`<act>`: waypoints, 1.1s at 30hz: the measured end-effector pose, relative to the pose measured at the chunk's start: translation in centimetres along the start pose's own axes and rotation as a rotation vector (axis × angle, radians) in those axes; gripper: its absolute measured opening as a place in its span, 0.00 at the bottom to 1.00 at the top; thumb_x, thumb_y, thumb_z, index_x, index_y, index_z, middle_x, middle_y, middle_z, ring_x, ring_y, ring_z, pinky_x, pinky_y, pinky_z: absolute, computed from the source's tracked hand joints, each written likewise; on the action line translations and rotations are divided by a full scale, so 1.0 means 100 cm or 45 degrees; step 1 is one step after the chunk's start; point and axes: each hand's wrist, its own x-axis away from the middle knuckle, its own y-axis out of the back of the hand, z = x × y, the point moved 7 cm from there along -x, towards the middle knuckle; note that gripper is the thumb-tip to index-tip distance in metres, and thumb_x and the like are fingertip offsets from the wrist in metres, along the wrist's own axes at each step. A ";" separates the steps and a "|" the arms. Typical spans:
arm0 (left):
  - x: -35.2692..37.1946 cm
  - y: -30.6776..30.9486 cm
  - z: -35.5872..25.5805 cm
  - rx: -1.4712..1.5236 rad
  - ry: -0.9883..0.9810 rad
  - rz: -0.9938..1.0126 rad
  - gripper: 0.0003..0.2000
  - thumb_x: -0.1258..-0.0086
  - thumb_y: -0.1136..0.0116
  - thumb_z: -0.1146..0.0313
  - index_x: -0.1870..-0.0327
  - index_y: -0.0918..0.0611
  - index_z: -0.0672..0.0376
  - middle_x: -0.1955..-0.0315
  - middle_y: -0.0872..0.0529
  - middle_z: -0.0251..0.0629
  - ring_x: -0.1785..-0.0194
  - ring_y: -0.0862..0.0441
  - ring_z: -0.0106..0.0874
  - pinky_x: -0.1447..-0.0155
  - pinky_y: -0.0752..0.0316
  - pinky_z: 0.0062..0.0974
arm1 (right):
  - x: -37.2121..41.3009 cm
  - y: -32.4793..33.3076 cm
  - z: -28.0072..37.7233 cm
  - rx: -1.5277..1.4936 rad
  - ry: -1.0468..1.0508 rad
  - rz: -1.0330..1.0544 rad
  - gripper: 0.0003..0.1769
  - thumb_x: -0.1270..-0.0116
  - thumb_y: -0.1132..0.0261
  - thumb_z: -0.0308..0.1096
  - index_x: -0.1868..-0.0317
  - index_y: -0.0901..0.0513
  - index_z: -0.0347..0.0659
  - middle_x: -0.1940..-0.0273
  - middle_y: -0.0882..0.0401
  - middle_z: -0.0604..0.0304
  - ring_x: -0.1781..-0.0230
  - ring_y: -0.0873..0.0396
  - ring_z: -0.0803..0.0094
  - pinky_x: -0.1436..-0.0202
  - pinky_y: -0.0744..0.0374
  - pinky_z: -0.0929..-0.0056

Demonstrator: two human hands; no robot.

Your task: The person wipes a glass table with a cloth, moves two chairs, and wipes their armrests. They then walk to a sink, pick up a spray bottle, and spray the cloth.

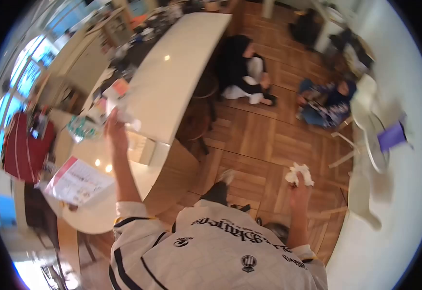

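Observation:
My left hand (116, 123) reaches over the counter, its fingers closed around a white container with an orange part (118, 91); its exact kind is blurred. Beneath and just beyond that hand stands a light tan box (141, 149) at the counter's lower step. Out to the right, above the wooden floor, my right hand (300, 186) is closed on a crumpled white tissue (300, 174), which spreads out past the fingertips.
A long white counter (187, 53) runs away on the left. Near it lie a printed sheet (80, 181), teal-and-clear packaging (82, 128) and a red bag (27, 145). Two people (242, 70) sit on the floor ahead. Stools (196, 123) and white chairs (365, 193) flank the walkway.

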 end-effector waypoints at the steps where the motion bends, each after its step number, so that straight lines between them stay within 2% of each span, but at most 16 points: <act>1: -0.003 -0.035 0.005 0.265 0.092 0.082 0.15 0.28 0.45 0.68 0.44 0.21 0.63 0.50 0.18 0.40 0.48 0.21 0.33 0.40 0.27 0.31 | -0.027 -0.009 -0.004 -0.013 -0.046 0.023 0.20 0.34 0.35 0.30 0.42 0.25 0.44 0.56 0.20 0.63 0.66 0.23 0.76 0.73 0.29 0.78; 3: -0.011 -0.096 0.029 0.667 0.249 0.207 0.15 0.30 0.46 0.70 0.43 0.23 0.61 0.48 0.19 0.41 0.47 0.21 0.37 0.40 0.26 0.36 | -0.057 -0.055 0.004 -0.004 -0.005 0.062 0.19 0.33 0.35 0.31 0.42 0.25 0.44 0.56 0.20 0.63 0.65 0.23 0.76 0.73 0.29 0.78; 6: -0.014 -0.202 0.083 0.811 0.498 0.413 0.15 0.30 0.47 0.69 0.45 0.23 0.61 0.49 0.19 0.44 0.46 0.21 0.38 0.40 0.26 0.37 | -0.097 -0.097 0.015 0.071 -0.020 0.123 0.18 0.32 0.36 0.32 0.43 0.25 0.44 0.57 0.19 0.62 0.66 0.23 0.77 0.73 0.28 0.78; 7: -0.020 -0.233 0.121 0.882 0.621 0.489 0.16 0.32 0.46 0.67 0.47 0.23 0.64 0.50 0.19 0.48 0.47 0.20 0.41 0.40 0.25 0.39 | -0.110 -0.099 0.018 0.130 -0.071 0.141 0.18 0.31 0.36 0.33 0.43 0.25 0.44 0.58 0.19 0.62 0.66 0.23 0.77 0.73 0.28 0.78; 9: -0.018 -0.305 0.185 0.816 0.827 0.625 0.17 0.36 0.48 0.68 0.48 0.24 0.67 0.54 0.18 0.49 0.52 0.18 0.42 0.47 0.20 0.39 | -0.138 -0.127 0.040 0.167 -0.032 0.152 0.17 0.30 0.37 0.34 0.44 0.26 0.41 0.60 0.19 0.62 0.69 0.23 0.78 0.73 0.25 0.78; 11: 0.000 -0.370 0.223 0.824 1.042 0.470 0.19 0.38 0.47 0.67 0.48 0.25 0.69 0.56 0.17 0.51 0.53 0.17 0.44 0.46 0.20 0.41 | -0.167 -0.129 0.056 0.170 -0.053 0.167 0.15 0.29 0.38 0.35 0.45 0.26 0.40 0.62 0.20 0.61 0.71 0.23 0.79 0.75 0.25 0.79; 12: 0.008 -0.403 0.234 0.796 1.132 0.549 0.19 0.39 0.46 0.67 0.48 0.25 0.68 0.55 0.17 0.51 0.52 0.17 0.45 0.45 0.20 0.41 | -0.185 -0.127 0.060 0.160 -0.068 0.183 0.14 0.29 0.38 0.35 0.46 0.26 0.40 0.63 0.19 0.61 0.72 0.24 0.79 0.76 0.25 0.79; 15: 0.030 -0.497 0.270 0.771 1.279 0.739 0.17 0.38 0.48 0.71 0.47 0.26 0.62 0.59 0.18 0.45 0.55 0.17 0.39 0.47 0.20 0.37 | -0.247 -0.133 0.088 0.142 -0.078 0.154 0.11 0.29 0.39 0.35 0.50 0.26 0.40 0.65 0.19 0.61 0.75 0.24 0.80 0.77 0.25 0.80; 16: 0.040 -0.527 0.279 0.820 1.369 0.807 0.14 0.35 0.50 0.75 0.48 0.27 0.58 0.58 0.19 0.41 0.55 0.18 0.34 0.48 0.20 0.32 | -0.272 -0.128 0.089 0.128 -0.118 0.132 0.11 0.29 0.39 0.35 0.50 0.26 0.40 0.66 0.19 0.61 0.75 0.24 0.80 0.77 0.25 0.80; 19: 0.056 -0.562 0.350 0.550 1.382 0.878 0.13 0.33 0.50 0.79 0.48 0.27 0.56 0.57 0.20 0.38 0.55 0.18 0.30 0.49 0.21 0.27 | -0.349 -0.102 0.076 0.176 -0.237 0.072 0.12 0.30 0.39 0.35 0.51 0.23 0.37 0.67 0.19 0.62 0.75 0.24 0.80 0.77 0.25 0.80; 20: 0.057 -0.572 0.360 0.308 1.307 0.810 0.12 0.32 0.50 0.80 0.49 0.26 0.55 0.57 0.20 0.36 0.55 0.19 0.27 0.50 0.21 0.24 | -0.380 -0.095 0.072 0.196 -0.257 0.080 0.12 0.30 0.38 0.35 0.51 0.22 0.37 0.67 0.19 0.62 0.76 0.24 0.80 0.77 0.25 0.80; 23: 0.051 -0.599 0.407 0.179 1.128 0.632 0.11 0.31 0.49 0.79 0.50 0.26 0.55 0.61 0.19 0.33 0.57 0.19 0.25 0.53 0.22 0.23 | -0.463 -0.073 0.063 0.273 -0.387 0.212 0.11 0.31 0.38 0.36 0.53 0.21 0.39 0.66 0.18 0.62 0.74 0.23 0.78 0.75 0.24 0.79; 25: 0.035 -0.615 0.433 0.084 1.091 0.641 0.10 0.30 0.49 0.78 0.50 0.26 0.54 0.63 0.19 0.32 0.60 0.19 0.24 0.55 0.22 0.22 | -0.515 -0.067 0.054 0.305 -0.543 0.352 0.12 0.31 0.38 0.36 0.51 0.21 0.40 0.64 0.18 0.62 0.72 0.22 0.77 0.71 0.23 0.78; 28: 0.018 -0.647 0.449 0.021 1.140 0.565 0.09 0.29 0.49 0.76 0.50 0.25 0.54 0.66 0.19 0.31 0.63 0.20 0.22 0.58 0.23 0.20 | -0.582 -0.084 0.034 0.178 -0.628 0.457 0.11 0.31 0.38 0.36 0.51 0.21 0.42 0.65 0.18 0.63 0.74 0.23 0.78 0.73 0.23 0.77; 31: -0.003 -0.677 0.478 -0.009 1.113 0.546 0.06 0.27 0.50 0.74 0.53 0.23 0.55 0.67 0.19 0.30 0.66 0.22 0.18 0.60 0.26 0.17 | -0.656 -0.082 0.007 0.406 -0.806 0.365 0.10 0.31 0.38 0.36 0.52 0.21 0.43 0.65 0.18 0.62 0.75 0.23 0.77 0.76 0.24 0.75; 33: -0.019 -0.687 0.499 -0.059 1.071 0.548 0.05 0.27 0.50 0.74 0.55 0.22 0.56 0.66 0.19 0.29 0.65 0.22 0.18 0.59 0.26 0.16 | -0.703 -0.083 0.003 0.541 -0.792 0.325 0.12 0.34 0.37 0.36 0.54 0.21 0.41 0.67 0.18 0.60 0.76 0.21 0.73 0.78 0.24 0.73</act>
